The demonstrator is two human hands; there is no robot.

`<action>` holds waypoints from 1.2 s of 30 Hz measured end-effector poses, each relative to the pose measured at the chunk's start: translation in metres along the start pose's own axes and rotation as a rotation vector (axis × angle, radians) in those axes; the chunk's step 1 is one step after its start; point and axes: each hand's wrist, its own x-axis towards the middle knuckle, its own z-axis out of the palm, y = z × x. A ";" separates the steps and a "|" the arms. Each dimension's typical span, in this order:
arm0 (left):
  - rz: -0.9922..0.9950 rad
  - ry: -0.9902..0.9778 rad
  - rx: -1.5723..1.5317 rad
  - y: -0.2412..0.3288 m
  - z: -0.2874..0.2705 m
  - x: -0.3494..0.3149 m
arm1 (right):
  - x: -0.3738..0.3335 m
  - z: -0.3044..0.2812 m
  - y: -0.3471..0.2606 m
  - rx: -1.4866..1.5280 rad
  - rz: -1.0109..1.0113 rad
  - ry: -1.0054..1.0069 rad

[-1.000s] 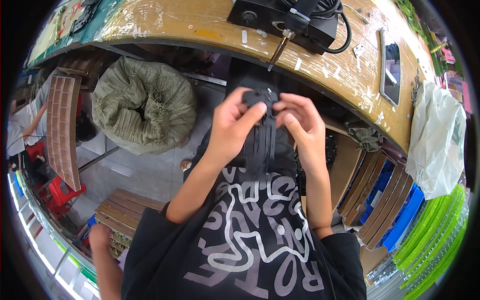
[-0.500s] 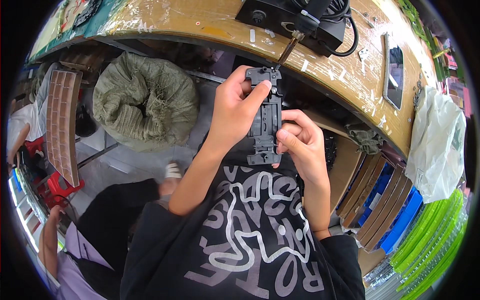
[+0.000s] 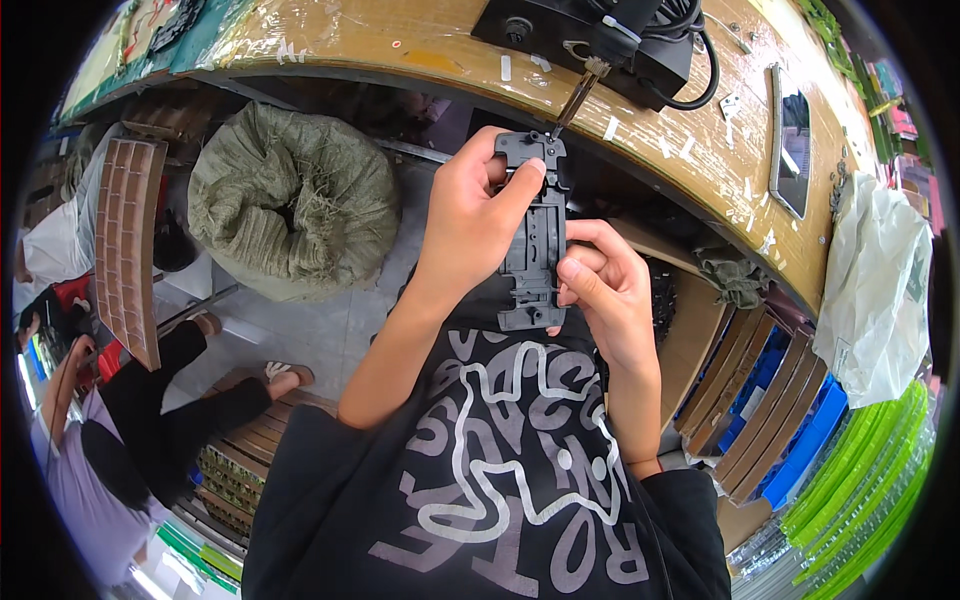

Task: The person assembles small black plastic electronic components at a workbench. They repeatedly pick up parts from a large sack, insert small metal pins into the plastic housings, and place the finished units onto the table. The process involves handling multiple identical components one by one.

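A long black plastic chassis point(image 3: 532, 235), molded with holes and pegs, is held upright in front of my chest. My left hand point(image 3: 475, 205) grips its upper end, thumb pressed on the face and fingers behind. Lower down, my right hand point(image 3: 605, 275) pinches the chassis's right edge between thumb and curled fingers. The slim metal bit point(image 3: 575, 100) of a dark mounted tool points down at the top end of the chassis; whether they touch I cannot tell.
A black box point(image 3: 540, 40) with cables stands on the wooden bench point(image 3: 400, 50), where a phone point(image 3: 790, 150) lies. A stuffed sack point(image 3: 290, 200) sits on the floor to the left. Stacked trays point(image 3: 770, 420) and a white bag point(image 3: 875, 290) are at the right. Another person point(image 3: 100, 450) is at lower left.
My hands and the chassis have barely moved. The other person at lower left has stepped farther left, uncovering stacked brown trays on the floor.
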 end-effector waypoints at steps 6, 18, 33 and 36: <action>0.036 -0.046 0.111 0.003 -0.004 0.002 | 0.001 0.001 0.000 -0.005 0.001 0.004; 0.059 -0.052 0.433 0.017 -0.004 0.004 | 0.005 0.001 0.011 -0.007 -0.003 0.005; 0.068 -0.041 0.559 0.025 -0.001 0.003 | 0.006 -0.003 0.021 -0.007 0.025 0.026; 0.083 -0.066 0.463 0.017 -0.006 0.006 | 0.006 0.000 0.018 0.000 0.014 0.019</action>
